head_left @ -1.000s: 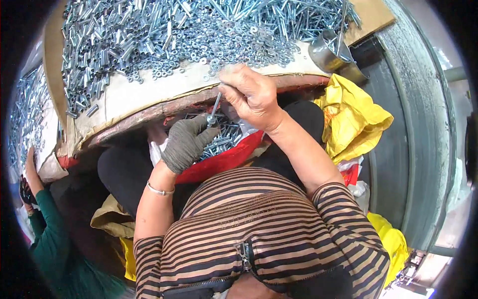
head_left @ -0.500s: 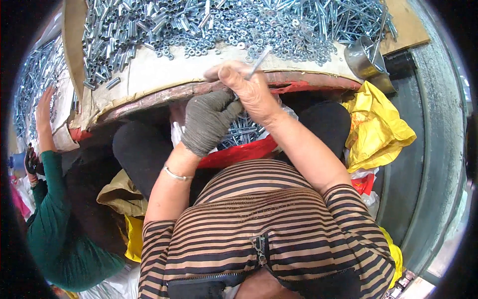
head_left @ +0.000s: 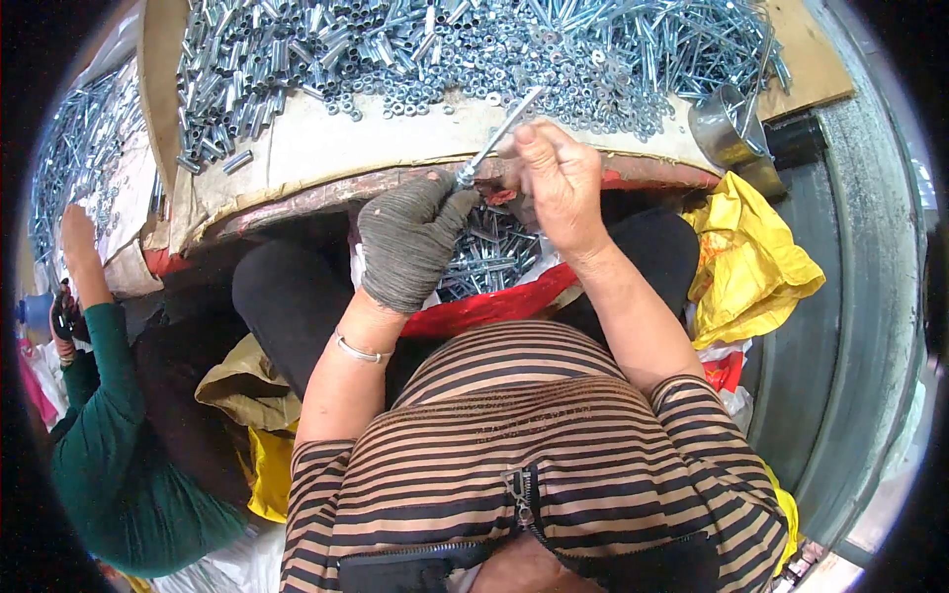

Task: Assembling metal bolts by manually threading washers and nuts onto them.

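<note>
At the near edge of the table (head_left: 316, 138), your gloved left hand (head_left: 407, 242) pinches the lower end of a slim metal rod (head_left: 497, 139) between thumb and fingers, a small collar-like fitting (head_left: 465, 175) showing just past the grip. The rod leans up and to the right over the table's rim; gripping it low appears to leave most of the shaft accessible. Your bare right hand (head_left: 565, 198) is half curled just beside the rod, its fingers blurred, so contact with the metal cannot be confirmed. Short tubes (head_left: 257, 94), washers (head_left: 603, 99) and long rods (head_left: 682, 44) lie heaped in adjoining zones, presumably so each kind can be picked out readily. A red-edged bag (head_left: 494, 302) of metal pieces (head_left: 484, 262) sits below your hands, close to your body, probably for short reach. Regarding clearance, a pale strip of table separates the heaps from the worn rim. A metal cup (head_left: 727, 128) and yellow sack (head_left: 756, 262) bound the right side; a cardboard divider (head_left: 161, 89) bounds the left, a co-worker's green sleeve (head_left: 119, 366) beyond it.
</note>
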`<state>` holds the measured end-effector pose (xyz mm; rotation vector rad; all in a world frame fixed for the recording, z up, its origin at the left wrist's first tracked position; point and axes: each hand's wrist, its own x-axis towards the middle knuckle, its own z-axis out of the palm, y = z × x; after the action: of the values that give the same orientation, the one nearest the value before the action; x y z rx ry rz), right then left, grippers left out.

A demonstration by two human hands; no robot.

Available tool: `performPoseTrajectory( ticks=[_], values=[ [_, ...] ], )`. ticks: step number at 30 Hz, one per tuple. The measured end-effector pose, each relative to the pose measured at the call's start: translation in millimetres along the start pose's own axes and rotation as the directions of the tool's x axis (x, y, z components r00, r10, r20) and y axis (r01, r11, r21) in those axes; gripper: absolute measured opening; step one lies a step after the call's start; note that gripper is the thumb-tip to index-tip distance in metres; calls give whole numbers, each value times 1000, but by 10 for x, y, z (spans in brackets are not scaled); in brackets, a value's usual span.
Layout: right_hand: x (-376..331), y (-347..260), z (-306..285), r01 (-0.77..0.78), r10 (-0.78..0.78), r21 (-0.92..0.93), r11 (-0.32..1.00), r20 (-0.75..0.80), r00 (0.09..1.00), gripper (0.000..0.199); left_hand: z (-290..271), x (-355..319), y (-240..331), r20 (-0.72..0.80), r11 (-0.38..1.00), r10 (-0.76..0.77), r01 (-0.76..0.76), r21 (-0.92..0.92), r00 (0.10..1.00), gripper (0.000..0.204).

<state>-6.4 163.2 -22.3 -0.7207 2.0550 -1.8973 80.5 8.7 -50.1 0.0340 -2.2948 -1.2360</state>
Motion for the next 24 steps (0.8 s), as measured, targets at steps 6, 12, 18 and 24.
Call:
performPoseTrajectory(
  ticks=[6, 12, 18, 24],
  values=[
    [68, 38, 102, 113, -119, 133, 985, 42, 992, 31, 73, -38, 46, 104, 989, 93, -104, 102, 990, 12],
    [-5, 51, -85, 83, -76, -310, 947, 37, 996, 28, 109, -55, 112, 85, 944, 218, -232, 236, 972, 17],
    [-181, -182, -148, -7, 14, -35, 999, 202, 979, 24, 17, -6, 193, 280, 963, 79, -1, -270, 957, 15],
    [-198, 37, -173, -121, 77, 57, 991, 500, 862, 24, -265, 167, 70, 533, 830, 23, 281, -482, 846, 23]
  ],
)
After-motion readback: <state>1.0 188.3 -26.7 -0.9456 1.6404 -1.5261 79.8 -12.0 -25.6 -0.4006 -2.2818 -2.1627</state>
